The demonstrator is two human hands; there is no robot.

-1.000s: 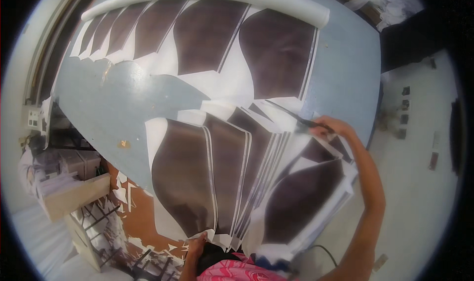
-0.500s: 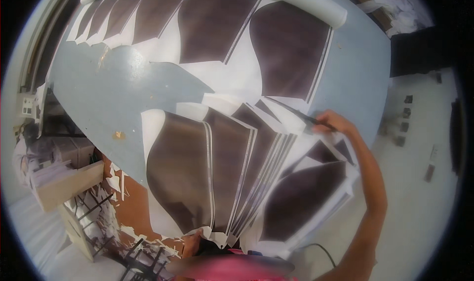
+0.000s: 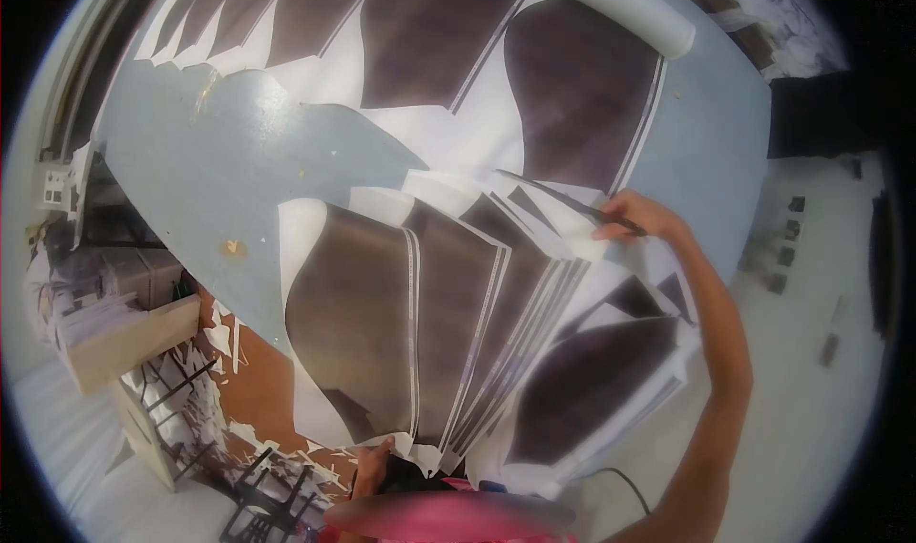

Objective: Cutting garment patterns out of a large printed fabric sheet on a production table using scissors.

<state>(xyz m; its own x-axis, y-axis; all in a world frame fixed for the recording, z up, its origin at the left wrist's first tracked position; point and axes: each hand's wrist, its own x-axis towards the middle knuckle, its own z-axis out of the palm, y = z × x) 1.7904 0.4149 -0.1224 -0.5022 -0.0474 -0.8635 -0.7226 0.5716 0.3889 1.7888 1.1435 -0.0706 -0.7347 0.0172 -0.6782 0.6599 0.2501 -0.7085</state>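
My right hand [image 3: 625, 216] is closed on the handles of a pair of long dark scissors [image 3: 553, 193]. Their blades point left, between the white sheet with dark brown printed shapes [image 3: 582, 90] spread on the table and a fanned stack of similar printed sheets [image 3: 358, 304]. At the near edge, my left hand [image 3: 372, 467] grips the bottom of the fanned sheets [image 3: 458, 304], its thumb on top; part of this hand is hidden. More cut sheets with brown shapes [image 3: 596, 381] hang in a folded pile below my right hand, beside my forearm.
The blue-grey table [image 3: 229, 161] curves round the work. A white roll [image 3: 630, 13] lies across its far side. White scraps [image 3: 224, 343] litter the brown floor at left, near a dark metal frame [image 3: 267, 495] and a wooden box [image 3: 134, 343]. A thin black cable [image 3: 625, 481] hangs at lower right.
My right hand and the scissors have shifted left relative to the spread sheet. The whole view has moved slightly. My left hand keeps its hold on the fanned sheets.
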